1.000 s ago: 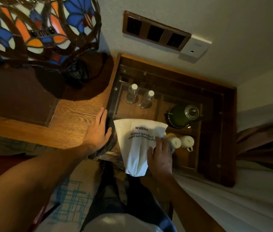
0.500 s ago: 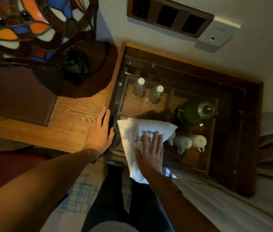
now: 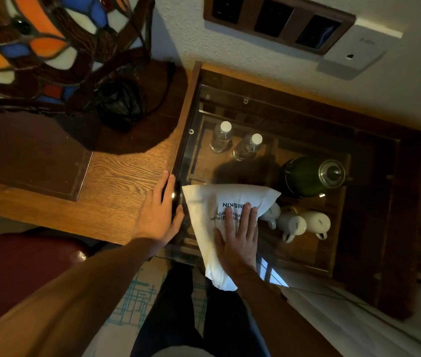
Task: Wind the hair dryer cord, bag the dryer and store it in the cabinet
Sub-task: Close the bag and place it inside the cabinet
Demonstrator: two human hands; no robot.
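the white bag (image 3: 219,217) with dark printing lies on the glass top (image 3: 230,109) of the cabinet (image 3: 395,202), at its front left corner, its narrow end sticking out over the front edge toward your legs. the dryer itself is not visible; you can't tell from here what is inside the bag.

your right hand (image 3: 239,237) lies flat on the bag, fingers straight and slightly spread, palm pressing down over the printed lines. your left hand (image 3: 159,215) rests just beside the bag, on the edge where the wooden desk (image 3: 116,176) meets the cabinet; its fingers are straight and close together, and the thumb hooks toward the glass edge, holding nothing.

through the glass you see two water bottles (image 3: 235,143) with white caps standing toward the back left, a dark green kettle (image 3: 312,176) to their right, and white cups (image 3: 299,224) in front of the kettle, close to the bag's right corner.

on the desk to the left stands a stained-glass lamp (image 3: 36,47), its base in shadow. on the wall above the cabinet sit a wood-framed switch panel (image 3: 276,21) and a white socket plate (image 3: 353,52). a red seat (image 3: 23,261) shows at lower left.
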